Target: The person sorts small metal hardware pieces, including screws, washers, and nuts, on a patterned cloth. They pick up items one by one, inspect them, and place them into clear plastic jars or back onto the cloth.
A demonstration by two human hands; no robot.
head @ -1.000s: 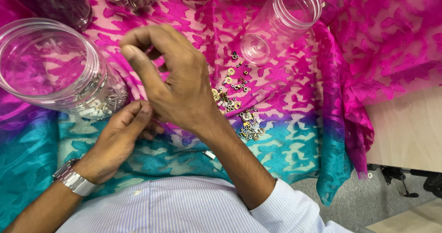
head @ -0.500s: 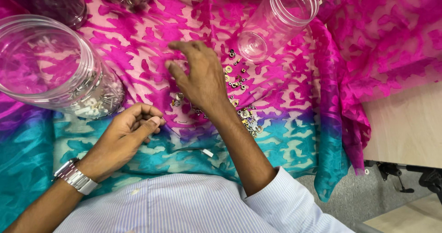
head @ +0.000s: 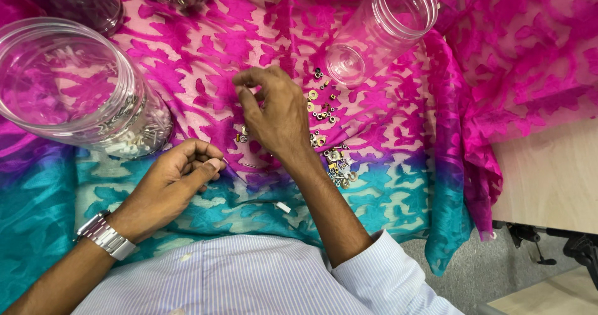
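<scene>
Pink-and-teal patterned cloth (head: 398, 184) is draped over a pale wooden tabletop (head: 548, 178), and on it lies a scatter of small metal fittings (head: 327, 131) — washers, eyelets and the like — spread to the right of the right hand. That right hand (head: 277, 112) hovers over the scatter with fingers curled and thumb and forefinger pinched together; whether a piece sits between them is too small to tell. The left hand (head: 171, 187), wearing a metal wristwatch (head: 106, 235), rests on the cloth near the body, loosely closed with the thumb pressed to the forefinger, seemingly on something tiny. A large clear jar (head: 81, 88) holding more fittings lies on its side at the left; a smaller clear jar (head: 383, 32) lies at the upper right. The step looks like picking and sorting single pieces, which calls for a fine, steady pinch.
</scene>
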